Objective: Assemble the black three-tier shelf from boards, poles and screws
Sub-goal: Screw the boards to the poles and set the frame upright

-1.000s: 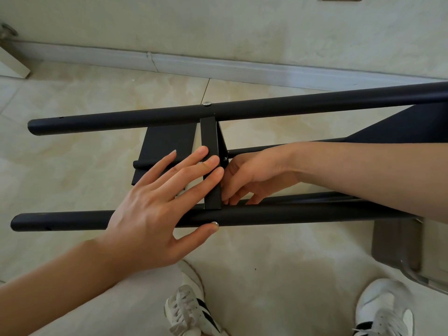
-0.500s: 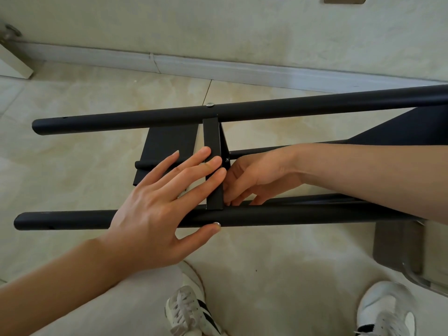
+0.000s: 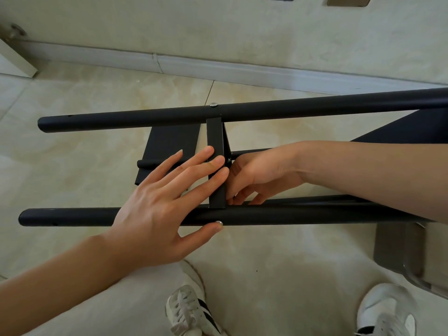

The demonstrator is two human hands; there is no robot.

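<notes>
The black shelf frame lies on its side across the floor. A far pole (image 3: 145, 117) and a near pole (image 3: 303, 215) run left to right, joined by the edge of a black board (image 3: 214, 134). A silver screw head (image 3: 213, 105) sits in the far pole above the board. My left hand (image 3: 157, 202) lies flat with straight fingers on the board's edge, its thumb at a silver screw (image 3: 219, 222) on the near pole. My right hand (image 3: 257, 175) reaches behind the board between the poles, fingers curled; what they hold is hidden. A further board (image 3: 169, 151) shows lower down.
A pale tiled floor (image 3: 97, 93) meets a white skirting board (image 3: 218, 69) along the wall behind. My two white sneakers (image 3: 189, 311) stand at the bottom. A grey object (image 3: 400, 251) sits at the right under the near pole. Another black board (image 3: 412, 129) is at far right.
The view has shifted slightly. Both hands stay at the board, with the right fingers working a little behind it.
</notes>
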